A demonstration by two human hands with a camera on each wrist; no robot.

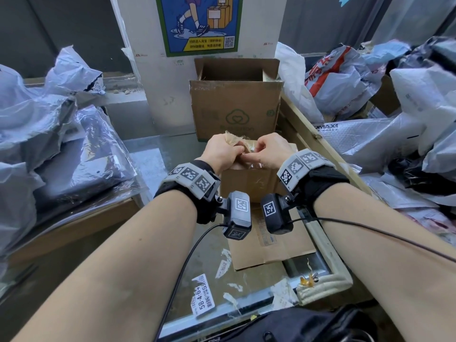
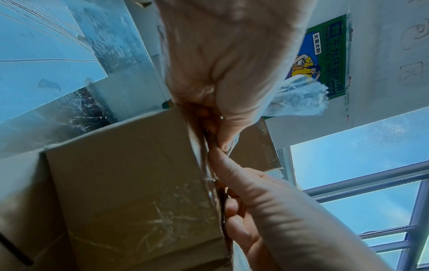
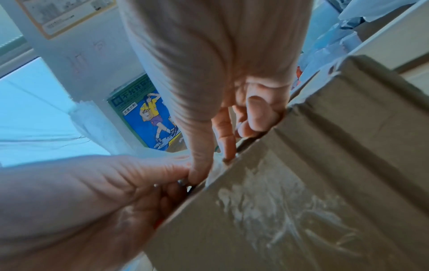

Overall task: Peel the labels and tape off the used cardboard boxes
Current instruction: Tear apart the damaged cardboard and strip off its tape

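Note:
A small brown cardboard box point(image 1: 249, 181) stands upright on the glass table, and both hands meet at its top edge. My left hand point(image 1: 232, 150) grips a crumpled wad of clear tape point(image 1: 234, 139), which sticks out behind the fist as a wad point(image 2: 299, 97). My right hand point(image 1: 253, 154) has its fingers curled over the box rim. Its thumb and forefinger pinch a strip of tape point(image 3: 217, 166) at the edge of the box point(image 3: 301, 183). The thumbs of the two hands touch. White glue residue streaks the near face of the box point(image 2: 130, 174).
A larger open cardboard box point(image 1: 237, 107) stands right behind the small one. Flattened cardboard point(image 1: 271, 243) lies in front of it. Piles of grey plastic mail bags fill the left point(image 1: 49, 144) and right point(image 1: 394, 119). Peeled labels point(image 1: 202, 294) stick to the glass near me.

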